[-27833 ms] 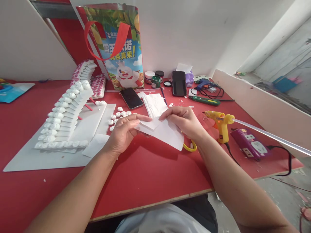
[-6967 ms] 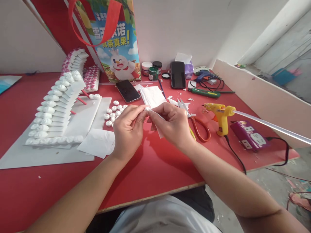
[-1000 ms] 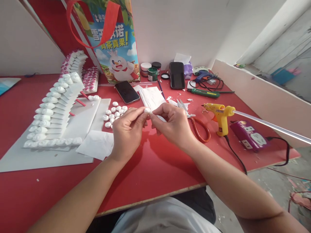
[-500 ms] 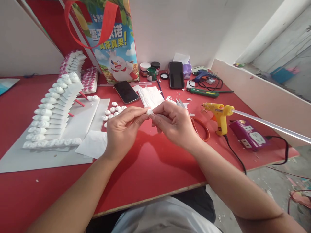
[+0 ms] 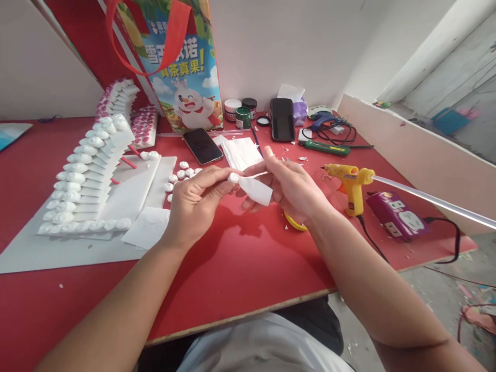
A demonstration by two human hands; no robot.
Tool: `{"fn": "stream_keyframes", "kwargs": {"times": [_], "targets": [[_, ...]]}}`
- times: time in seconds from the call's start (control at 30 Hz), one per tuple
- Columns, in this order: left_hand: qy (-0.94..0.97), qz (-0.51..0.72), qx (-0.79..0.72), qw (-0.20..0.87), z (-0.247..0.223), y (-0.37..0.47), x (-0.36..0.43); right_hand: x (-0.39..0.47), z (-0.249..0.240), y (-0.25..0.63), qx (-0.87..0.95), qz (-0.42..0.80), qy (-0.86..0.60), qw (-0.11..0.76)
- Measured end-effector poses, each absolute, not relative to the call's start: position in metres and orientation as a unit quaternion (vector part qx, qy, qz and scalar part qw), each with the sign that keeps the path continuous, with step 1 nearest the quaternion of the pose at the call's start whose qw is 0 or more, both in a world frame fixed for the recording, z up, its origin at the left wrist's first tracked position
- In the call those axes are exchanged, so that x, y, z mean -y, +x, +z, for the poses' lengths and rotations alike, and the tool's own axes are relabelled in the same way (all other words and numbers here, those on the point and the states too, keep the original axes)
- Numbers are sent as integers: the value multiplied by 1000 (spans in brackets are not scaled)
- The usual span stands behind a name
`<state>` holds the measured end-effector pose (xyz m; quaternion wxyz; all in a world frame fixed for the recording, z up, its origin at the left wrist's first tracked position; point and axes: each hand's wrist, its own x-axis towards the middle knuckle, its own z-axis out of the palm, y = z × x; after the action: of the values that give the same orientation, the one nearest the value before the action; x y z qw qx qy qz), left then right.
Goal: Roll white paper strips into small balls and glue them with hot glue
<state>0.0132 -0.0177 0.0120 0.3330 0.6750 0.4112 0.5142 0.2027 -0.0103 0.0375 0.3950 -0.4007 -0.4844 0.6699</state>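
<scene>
Frame centre: rolled white paper bud (image 5: 233,177) with flaring tail (image 5: 257,190) pinched in left hand (image 5: 196,201) | right hand (image 5: 296,191) held fingers apart beside tail, contact unclear | yellow glue gun (image 5: 352,182) seen centre-right

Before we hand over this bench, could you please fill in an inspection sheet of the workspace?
Surface: red table, scraps on top.
Job's things: rosette, strip running from it; loose rosettes; white sheets.
Clutter: phone, jars, bag.
Hands: left fingers pinch the rosette; right fingers spread by the strip, contact unclear.
Cables: black cords at the glue gun and purple box.
Surroundings: white wall behind; littered floor at right.
</scene>
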Motion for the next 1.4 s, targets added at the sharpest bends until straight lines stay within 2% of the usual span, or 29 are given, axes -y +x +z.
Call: {"fn": "stream_keyframes", "kwargs": {"times": [0.1,0.17,0.6,0.8,0.9,1.0,1.1,1.27,1.4], "targets": [[674,511,-405,347,10,12,16,3,34,207,409,775,-356,324],[674,516,-400,346,9,11,15,3,32,207,389,804,-329,307],[661,518,-393,375,10,11,15,9,36,207,398,786,-323,345],[582,549,-391,455,2,14,13,8,36,205,461,733,-332,374],[521,562,-390,511,-3,17,12,9,36,203,513,657,-373,408],[503,571,-396,514,-4,20,13,14,37,198,562,562,-420,438],[538,580,-411,453,-2,23,17,21,35,190,597,477,-454,459],[659,580,-429,211,2,27,23,31,30,178,622,384,-479,486],[695,588,-408,74,0,31,26,36,30,175,632,347,-467,512]]}}
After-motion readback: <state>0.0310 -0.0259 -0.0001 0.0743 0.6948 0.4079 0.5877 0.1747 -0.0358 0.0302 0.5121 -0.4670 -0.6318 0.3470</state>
